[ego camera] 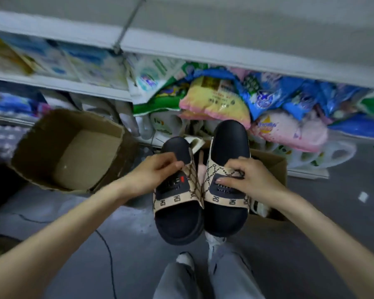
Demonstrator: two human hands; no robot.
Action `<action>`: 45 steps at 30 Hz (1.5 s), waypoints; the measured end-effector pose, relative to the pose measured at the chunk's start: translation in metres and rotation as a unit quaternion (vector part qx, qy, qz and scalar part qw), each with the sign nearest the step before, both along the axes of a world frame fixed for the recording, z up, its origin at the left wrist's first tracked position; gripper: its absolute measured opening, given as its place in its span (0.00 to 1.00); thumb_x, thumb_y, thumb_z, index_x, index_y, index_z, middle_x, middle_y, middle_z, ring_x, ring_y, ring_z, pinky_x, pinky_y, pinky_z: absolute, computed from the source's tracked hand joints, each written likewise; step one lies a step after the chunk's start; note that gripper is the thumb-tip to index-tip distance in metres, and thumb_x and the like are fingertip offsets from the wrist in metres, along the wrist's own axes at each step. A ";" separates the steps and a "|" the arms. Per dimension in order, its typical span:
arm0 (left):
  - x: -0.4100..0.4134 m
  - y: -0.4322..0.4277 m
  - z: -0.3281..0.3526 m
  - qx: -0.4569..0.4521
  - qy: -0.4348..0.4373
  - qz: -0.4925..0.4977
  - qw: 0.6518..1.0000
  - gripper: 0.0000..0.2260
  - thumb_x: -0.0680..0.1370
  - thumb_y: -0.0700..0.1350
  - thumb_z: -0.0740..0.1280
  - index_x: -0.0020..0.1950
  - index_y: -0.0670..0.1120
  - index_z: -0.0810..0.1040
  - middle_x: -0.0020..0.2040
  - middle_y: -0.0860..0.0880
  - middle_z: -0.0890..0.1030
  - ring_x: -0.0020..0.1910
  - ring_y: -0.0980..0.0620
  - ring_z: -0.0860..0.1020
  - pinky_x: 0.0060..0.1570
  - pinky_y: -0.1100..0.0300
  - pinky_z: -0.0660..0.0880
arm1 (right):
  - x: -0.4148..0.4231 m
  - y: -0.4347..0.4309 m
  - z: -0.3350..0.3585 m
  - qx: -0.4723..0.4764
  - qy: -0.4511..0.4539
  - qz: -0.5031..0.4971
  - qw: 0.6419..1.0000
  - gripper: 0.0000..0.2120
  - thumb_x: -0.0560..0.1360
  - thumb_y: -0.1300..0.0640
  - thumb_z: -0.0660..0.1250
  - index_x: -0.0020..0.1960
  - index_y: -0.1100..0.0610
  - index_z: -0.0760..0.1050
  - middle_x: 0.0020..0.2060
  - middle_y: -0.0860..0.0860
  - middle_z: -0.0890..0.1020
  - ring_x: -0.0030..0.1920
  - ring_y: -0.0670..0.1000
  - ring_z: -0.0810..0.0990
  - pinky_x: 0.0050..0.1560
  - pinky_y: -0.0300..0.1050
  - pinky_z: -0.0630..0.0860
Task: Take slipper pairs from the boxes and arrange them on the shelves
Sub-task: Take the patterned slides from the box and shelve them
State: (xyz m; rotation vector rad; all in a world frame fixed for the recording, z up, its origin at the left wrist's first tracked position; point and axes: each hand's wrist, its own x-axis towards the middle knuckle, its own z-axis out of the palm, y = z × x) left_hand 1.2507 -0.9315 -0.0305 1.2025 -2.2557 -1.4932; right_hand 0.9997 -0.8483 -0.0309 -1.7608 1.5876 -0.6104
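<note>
Mid-frame, the left hand (158, 169) pinches the beige strap of one black thick-soled slipper (177, 221), the right hand (244, 175) grips its mate (229, 139), both in front of the brown cardboard box (274, 162); the pair seems out, and next needs a lift to the white shelf (181, 46) at the top of the frame

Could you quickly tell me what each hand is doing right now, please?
Left hand: closed, gripping the strap of the lower slipper.
Right hand: closed, gripping the strap of the higher slipper.

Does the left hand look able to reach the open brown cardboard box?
Likely not yet: left hand grips a black slipper with beige patterned strap, though nothing lies between it and the cardboard box.
</note>
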 end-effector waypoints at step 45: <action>0.420 -0.262 0.299 -0.081 -0.124 0.152 0.977 0.07 0.71 0.44 0.76 0.42 0.52 0.79 0.36 0.55 0.79 0.37 0.59 0.76 0.40 0.65 0.72 | 0.441 -0.379 0.282 -0.034 0.095 0.357 0.929 0.19 0.67 0.45 0.75 0.40 0.57 0.71 0.34 0.50 0.74 0.36 0.46 0.71 0.41 0.52 0.70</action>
